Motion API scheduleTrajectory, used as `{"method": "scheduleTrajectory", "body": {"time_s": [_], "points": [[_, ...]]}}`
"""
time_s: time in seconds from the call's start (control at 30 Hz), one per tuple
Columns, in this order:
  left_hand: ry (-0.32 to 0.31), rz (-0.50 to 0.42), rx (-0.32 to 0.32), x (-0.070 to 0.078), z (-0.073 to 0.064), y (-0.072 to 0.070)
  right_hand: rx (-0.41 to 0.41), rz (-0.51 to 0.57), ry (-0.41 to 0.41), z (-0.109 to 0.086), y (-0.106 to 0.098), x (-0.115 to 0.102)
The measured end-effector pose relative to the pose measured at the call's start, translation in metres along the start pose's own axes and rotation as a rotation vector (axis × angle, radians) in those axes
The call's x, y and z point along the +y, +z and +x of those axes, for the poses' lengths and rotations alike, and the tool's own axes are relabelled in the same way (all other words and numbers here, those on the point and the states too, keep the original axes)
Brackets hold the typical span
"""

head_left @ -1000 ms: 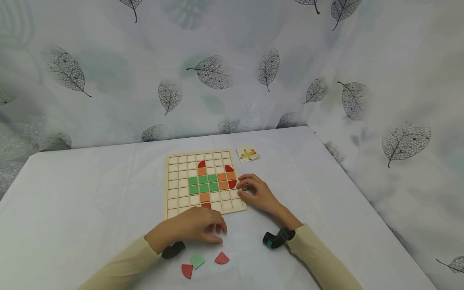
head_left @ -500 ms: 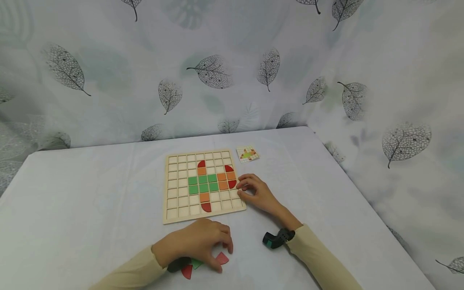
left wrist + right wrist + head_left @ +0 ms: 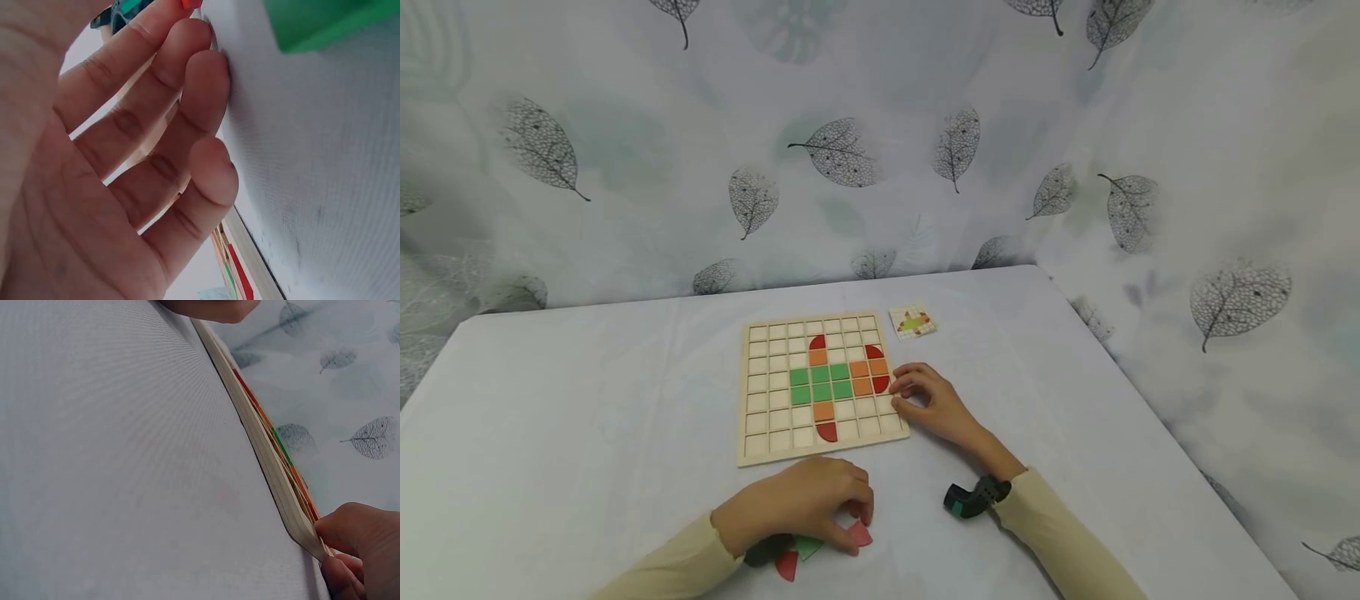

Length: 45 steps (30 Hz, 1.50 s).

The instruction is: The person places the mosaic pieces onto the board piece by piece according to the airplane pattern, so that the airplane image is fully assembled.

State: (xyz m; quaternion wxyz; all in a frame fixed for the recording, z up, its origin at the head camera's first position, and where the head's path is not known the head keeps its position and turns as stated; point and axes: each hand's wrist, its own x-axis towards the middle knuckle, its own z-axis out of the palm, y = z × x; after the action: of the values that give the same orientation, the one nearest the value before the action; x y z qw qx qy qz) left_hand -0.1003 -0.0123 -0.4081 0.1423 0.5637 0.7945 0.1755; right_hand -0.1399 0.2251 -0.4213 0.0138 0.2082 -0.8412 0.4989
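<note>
My left hand (image 3: 805, 500) bends over loose tiles near the front of the table. Its thumb and index finger pinch a pinkish-red quarter-circle tile (image 3: 863, 535); a bit of red shows at the index fingertip in the left wrist view. Partly under the hand lie a green square tile (image 3: 807, 547) and another red quarter-circle tile (image 3: 786, 567). My right hand (image 3: 936, 407) grips the right edge of a wooden grid board (image 3: 760, 400), thumb on the rim (image 3: 275, 469). Green, orange and red tiles fill several cells, forming a plane-like shape.
A small pattern card (image 3: 913, 322) lies beyond the board's far right corner, printed with a similar shape. A dark wrist strap (image 3: 973, 498) is on the right forearm. Leaf-print cloth (image 3: 842, 150) hangs behind the white table (image 3: 595, 400).
My left hand has moved from the board's front edge toward the loose tiles, and its finger and thumb have closed on the pinkish-red one. The right hand stays at the board.
</note>
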Motion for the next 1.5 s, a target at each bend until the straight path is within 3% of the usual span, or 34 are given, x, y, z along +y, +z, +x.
{"method": "scheduleTrajectory", "body": {"time_s": [0.23, 0.5, 0.8, 1.17, 1.5], "points": [[0.030, -0.003, 0.000, 0.001, -0.001, -0.003, 0.000, 0.003, 0.000, 0.000, 0.000, 0.001], [-0.006, -0.035, -0.005, -0.001, -0.001, -0.004, -0.002, 0.008, 0.002, 0.000, 0.000, 0.000], [0.035, -0.005, 0.115, -0.010, -0.007, -0.008, 0.000, 0.005, -0.008, 0.001, 0.000, 0.002], [-0.002, -0.001, 0.184, -0.023, -0.021, -0.016, 0.007, -0.022, 0.015, 0.000, 0.000, 0.000], [-0.088, 0.005, 0.228, -0.039, -0.037, -0.023, -0.001, -0.006, 0.024, 0.001, 0.000, 0.000]]}}
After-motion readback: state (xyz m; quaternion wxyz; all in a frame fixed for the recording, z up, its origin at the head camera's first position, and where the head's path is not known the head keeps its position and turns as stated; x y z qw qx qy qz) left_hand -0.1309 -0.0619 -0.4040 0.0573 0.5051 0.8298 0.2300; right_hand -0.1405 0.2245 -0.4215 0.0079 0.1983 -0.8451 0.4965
